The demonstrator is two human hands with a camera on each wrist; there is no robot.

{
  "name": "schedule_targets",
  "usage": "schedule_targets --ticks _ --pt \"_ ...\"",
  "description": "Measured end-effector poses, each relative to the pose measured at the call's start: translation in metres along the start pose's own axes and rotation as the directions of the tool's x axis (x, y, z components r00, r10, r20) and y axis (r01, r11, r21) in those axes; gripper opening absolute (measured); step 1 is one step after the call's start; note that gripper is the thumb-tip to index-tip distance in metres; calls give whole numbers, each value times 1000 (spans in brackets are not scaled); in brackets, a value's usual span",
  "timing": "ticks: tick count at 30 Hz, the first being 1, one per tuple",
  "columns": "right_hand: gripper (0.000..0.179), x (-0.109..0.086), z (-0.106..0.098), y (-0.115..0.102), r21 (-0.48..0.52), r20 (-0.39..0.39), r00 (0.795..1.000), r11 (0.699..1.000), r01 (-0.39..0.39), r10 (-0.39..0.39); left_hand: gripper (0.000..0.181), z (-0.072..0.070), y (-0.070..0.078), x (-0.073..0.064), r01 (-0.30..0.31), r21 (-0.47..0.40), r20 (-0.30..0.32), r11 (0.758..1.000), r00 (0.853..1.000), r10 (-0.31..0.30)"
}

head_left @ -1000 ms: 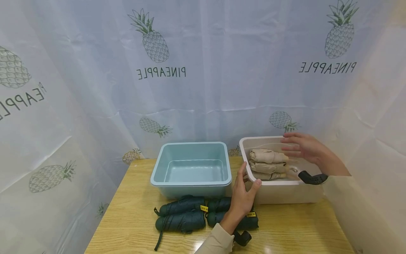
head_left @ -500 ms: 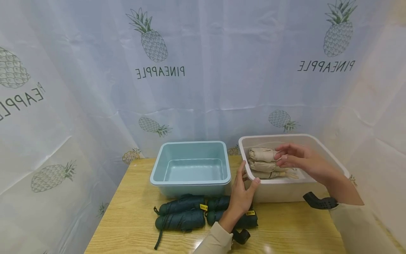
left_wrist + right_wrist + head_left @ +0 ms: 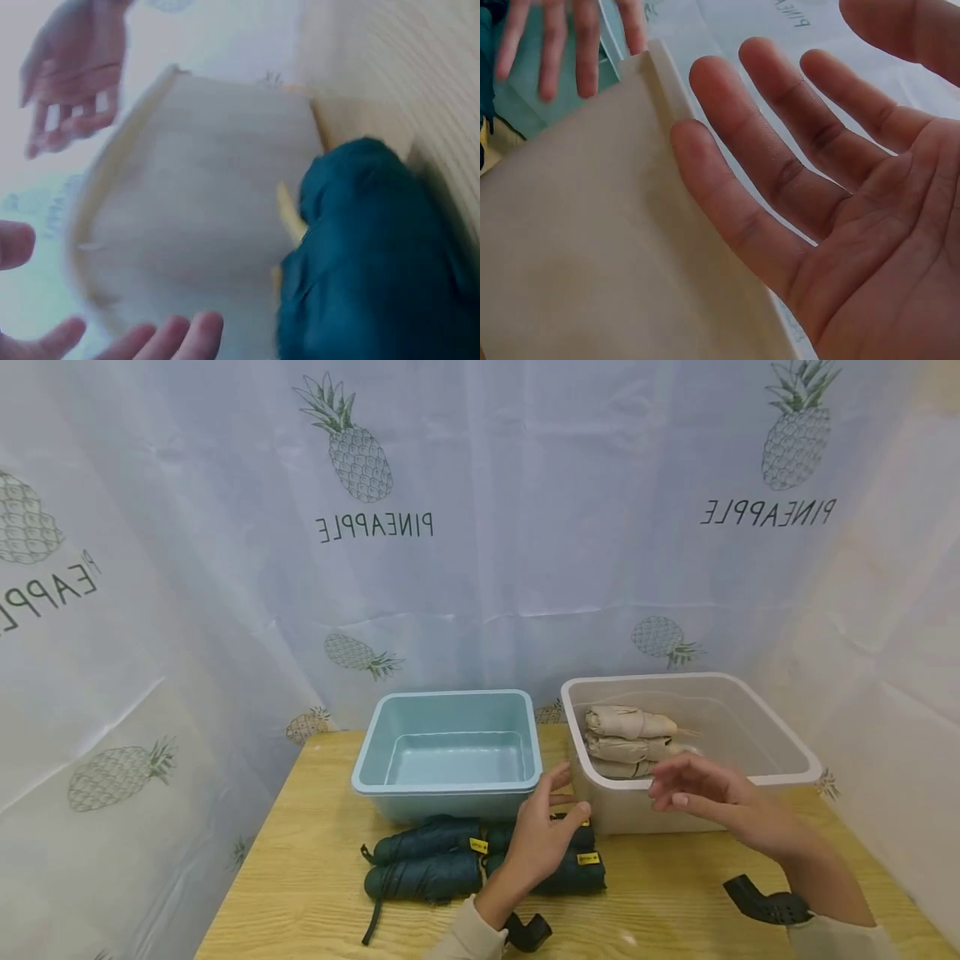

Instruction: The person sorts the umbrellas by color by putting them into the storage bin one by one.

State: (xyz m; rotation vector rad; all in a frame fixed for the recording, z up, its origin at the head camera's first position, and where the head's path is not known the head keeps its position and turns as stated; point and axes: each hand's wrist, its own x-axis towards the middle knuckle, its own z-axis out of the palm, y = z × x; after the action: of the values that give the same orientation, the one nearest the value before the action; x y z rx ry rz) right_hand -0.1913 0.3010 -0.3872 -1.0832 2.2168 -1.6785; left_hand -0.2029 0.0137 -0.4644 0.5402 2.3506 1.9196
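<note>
My left hand (image 3: pixel 542 831) hangs with parted fingers over the dark green folded umbrellas, just left of the beige bin (image 3: pixel 622 812), holding nothing. In front of that bin's near rim is my right hand (image 3: pixel 723 797), fingers relaxed and a little bent, its palm bare in the right wrist view. Inside the bin, several beige folded umbrellas (image 3: pixel 630 723) lie stacked along the left side. Several dark green umbrellas with yellow tags lie in pairs on the table; one (image 3: pixel 427 878) is at the front left, and the right-hand pair is partly hidden behind my left hand.
A light blue bin (image 3: pixel 450 790) stands left of the beige one, behind the dark umbrellas, with nothing in it. The wooden table (image 3: pixel 300 860) is bounded by a pineapple-print curtain (image 3: pixel 480 568) at the back and sides.
My right hand has come out of the beige bin toward me, leaving the beige umbrellas inside. My left hand has let go of the bin's rim and shifted left.
</note>
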Motion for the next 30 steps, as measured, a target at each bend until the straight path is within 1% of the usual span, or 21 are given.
schedule_targets --ticks 3,4,5,7,8,10,12,14,15,17,18,20,23,24,26,27,28,29,30 --pt "37 -7 10 4 15 3 1000 1000 -25 25 43 -26 8 -14 -52 33 16 998 999 52" --pt "36 -8 14 6 14 3 999 999 -37 37 37 -35 11 -18 -73 40 15 997 997 72" --pt "36 -9 17 8 20 13 999 999 -32 31 34 -45 14 -22 -93 45 9 995 996 93" --pt "37 -11 24 13 31 36 999 999 -17 16 28 -65 20 -28 -137 67 -27 988 990 139" --pt "37 -11 28 16 42 46 999 999 -12 10 26 -75 22 -30 -153 84 -56 985 986 158" --pt "38 -11 35 23 53 62 998 999 1 -4 23 -95 25 -32 -182 132 -127 974 972 198" --pt "37 -10 43 29 52 64 998 999 -6 2 22 -115 25 -33 -201 195 -208 960 948 241" --pt "34 -8 51 36 24 55 998 999 -28 27 21 -135 24 -33 -211 248 -286 945 917 279" --pt "33 -7 55 40 -6 49 998 999 -38 38 20 -144 22 -34 -217 274 -319 937 898 302" --pt "29 -5 63 46 -74 26 997 995 -65 67 18 -162 20 -34 -224 320 -382 920 859 342" --pt "28 -4 66 49 -106 14 997 991 -77 79 17 -170 19 -34 -223 350 -411 910 836 363" --pt "25 -3 73 55 -158 -14 995 982 -103 102 16 -186 16 -34 -208 411 -461 887 792 399" --pt "25 -1 81 62 -174 -41 989 973 -148 143 16 -206 10 -33 -170 482 -524 859 730 439" --pt "25 0 83 65 -167 -45 985 971 -170 165 16 -211 8 -33 -153 498 -542 853 713 444" --pt "27 1 87 69 -147 -48 977 966 -211 206 18 -221 2 -33 -116 507 -574 854 693 435" --pt "28 2 89 71 -141 -49 973 963 -229 224 19 -224 -2 -33 -97 502 -588 860 690 422" --pt "30 3 91 72 -136 -51 969 959 -247 242 21 -228 -5 -32 -80 490 -600 868 691 403" --pt "31 4 93 74 -135 -52 965 956 -260 255 23 -231 -9 -31 -61 478 -609 876 696 381" --pt "32 5 95 76 -134 -56 962 953 -272 267 25 -233 -12 -31 -38 465 -614 884 705 354"
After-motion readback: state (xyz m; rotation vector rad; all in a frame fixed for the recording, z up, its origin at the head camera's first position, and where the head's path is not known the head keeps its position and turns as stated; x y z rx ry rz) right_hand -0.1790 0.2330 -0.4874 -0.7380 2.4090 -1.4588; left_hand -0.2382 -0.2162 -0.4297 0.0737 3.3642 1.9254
